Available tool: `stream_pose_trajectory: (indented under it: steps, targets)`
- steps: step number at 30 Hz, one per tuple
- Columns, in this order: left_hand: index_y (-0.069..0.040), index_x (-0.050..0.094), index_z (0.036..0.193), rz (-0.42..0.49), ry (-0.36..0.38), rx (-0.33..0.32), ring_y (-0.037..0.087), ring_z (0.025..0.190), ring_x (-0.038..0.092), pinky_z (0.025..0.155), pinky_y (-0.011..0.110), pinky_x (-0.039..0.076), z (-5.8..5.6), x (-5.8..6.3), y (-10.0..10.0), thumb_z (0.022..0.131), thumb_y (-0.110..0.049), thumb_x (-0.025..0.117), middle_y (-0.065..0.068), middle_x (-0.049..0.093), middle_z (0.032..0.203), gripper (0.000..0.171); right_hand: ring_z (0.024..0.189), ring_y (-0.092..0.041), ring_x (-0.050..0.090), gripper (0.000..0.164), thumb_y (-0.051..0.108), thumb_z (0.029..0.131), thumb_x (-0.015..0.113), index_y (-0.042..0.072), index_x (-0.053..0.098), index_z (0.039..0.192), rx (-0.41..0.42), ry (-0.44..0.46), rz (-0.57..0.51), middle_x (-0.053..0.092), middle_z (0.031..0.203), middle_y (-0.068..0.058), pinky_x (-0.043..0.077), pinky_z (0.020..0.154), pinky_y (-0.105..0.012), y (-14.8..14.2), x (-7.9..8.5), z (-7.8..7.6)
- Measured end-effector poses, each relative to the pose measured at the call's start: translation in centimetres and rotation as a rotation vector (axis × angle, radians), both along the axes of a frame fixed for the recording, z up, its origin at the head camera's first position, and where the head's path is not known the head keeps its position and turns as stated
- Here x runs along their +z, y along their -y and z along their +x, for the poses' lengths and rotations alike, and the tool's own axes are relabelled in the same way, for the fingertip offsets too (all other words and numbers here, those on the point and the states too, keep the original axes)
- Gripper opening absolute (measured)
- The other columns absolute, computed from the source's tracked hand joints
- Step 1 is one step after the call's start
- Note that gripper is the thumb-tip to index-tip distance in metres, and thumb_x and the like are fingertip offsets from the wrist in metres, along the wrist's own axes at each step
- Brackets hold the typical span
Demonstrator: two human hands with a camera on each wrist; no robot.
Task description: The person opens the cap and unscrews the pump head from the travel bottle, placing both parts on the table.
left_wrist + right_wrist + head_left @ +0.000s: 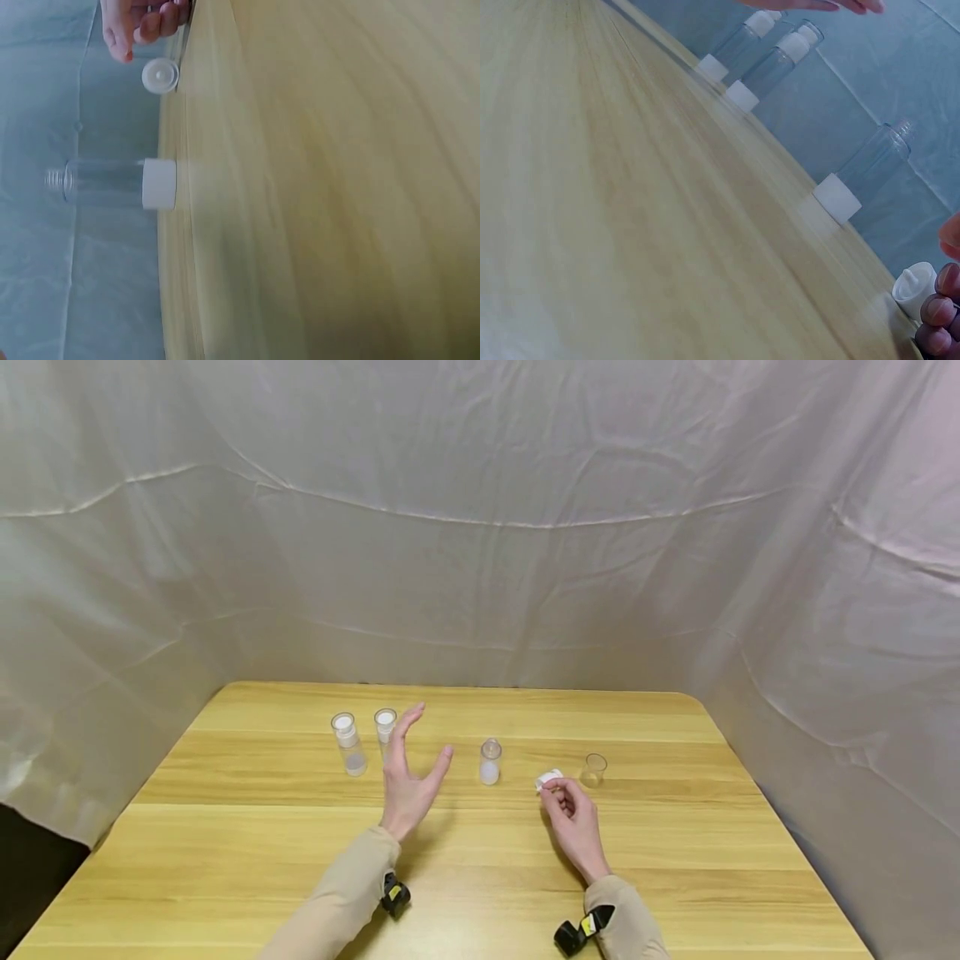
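Note:
My left hand (pixel 408 797) is raised over the table with thumb and fingers spread, holding nothing. Behind its fingers stands a capped clear pump bottle (pixel 386 720), partly hidden; a similar capped bottle (pixel 349 745) is to its left. An uncapped clear bottle (pixel 490 763) with a threaded neck and white base stands upright between my hands. A white pump head (pixel 548 777) lies on its side at the fingertips of my right hand (pixel 576 828). In the right wrist view, thumb and fingers (pixel 937 311) are apart, with the pump head (pixel 913 289) beside them; whether they touch is unclear.
A clear cup-shaped cover (pixel 593 770) stands just right of the pump head. The wooden table (pixel 480 877) is enclosed by hanging grey cloth (pixel 480 585) at the back and sides.

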State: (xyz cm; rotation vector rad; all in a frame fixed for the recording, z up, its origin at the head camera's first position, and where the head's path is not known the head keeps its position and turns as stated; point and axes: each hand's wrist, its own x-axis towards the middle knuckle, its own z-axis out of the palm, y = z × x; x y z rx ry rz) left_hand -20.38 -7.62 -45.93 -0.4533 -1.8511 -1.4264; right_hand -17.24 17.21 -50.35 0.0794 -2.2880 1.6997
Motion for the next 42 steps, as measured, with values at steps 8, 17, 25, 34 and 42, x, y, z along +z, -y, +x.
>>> stream_pose_trajectory:
  steps: [8,17,25,34,42]
  targets:
    - [-0.007,0.039,0.149,0.045,0.051,0.121,0.031,0.149,0.033,0.129,0.046,0.023,-0.2,0.1,1.6,0.083,-0.003,0.078,0.018,0.039,0.158,0.076,0.065,0.002,0.049,0.006,0.005,0.096,0.065,0.002,0.067,0.101,-0.014,-0.017,0.003,0.065,0.077,-0.013,0.040,0.057,-0.012,-0.1,-0.9,-0.3]
    - [-0.015,0.027,0.157,0.111,0.259,0.123,0.032,0.154,0.024,0.128,0.061,0.016,-0.6,-0.3,3.0,0.089,-0.017,0.077,0.009,0.030,0.165,0.084,0.065,0.002,0.049,0.008,-0.004,0.095,0.061,-0.009,0.064,0.101,-0.003,-0.009,0.015,0.064,0.078,-0.024,0.040,0.058,-0.011,0.7,2.3,1.2]
    - [-0.013,0.020,0.159,0.153,0.396,0.083,0.033,0.157,0.018,0.130,0.056,0.014,-0.8,-0.6,3.6,0.091,-0.018,0.075,0.009,0.025,0.167,0.088,0.065,0.002,0.049,0.009,-0.003,0.095,0.062,-0.009,0.063,0.102,0.009,0.008,0.004,0.063,0.079,-0.026,0.041,0.059,-0.011,0.8,3.0,1.6]
    - [-0.011,0.010,0.161,0.123,0.573,0.068,0.035,0.157,0.014,0.131,0.054,0.013,-1.0,-1.0,4.3,0.090,-0.026,0.076,0.016,0.017,0.169,0.099,0.065,0.002,0.049,0.009,-0.003,0.095,0.061,-0.009,0.063,0.101,0.012,0.009,0.000,0.063,0.079,-0.026,0.040,0.059,-0.011,0.7,2.8,1.5]
    - [-0.005,0.007,0.161,0.100,0.706,0.063,0.038,0.156,0.016,0.130,0.055,0.015,-1.4,-1.5,4.5,0.092,-0.029,0.074,0.022,0.016,0.168,0.098,0.063,0.002,0.048,0.008,-0.003,0.095,0.062,-0.008,0.064,0.100,0.003,-0.006,0.016,0.063,0.078,-0.026,0.040,0.057,-0.011,0.8,2.9,1.6]
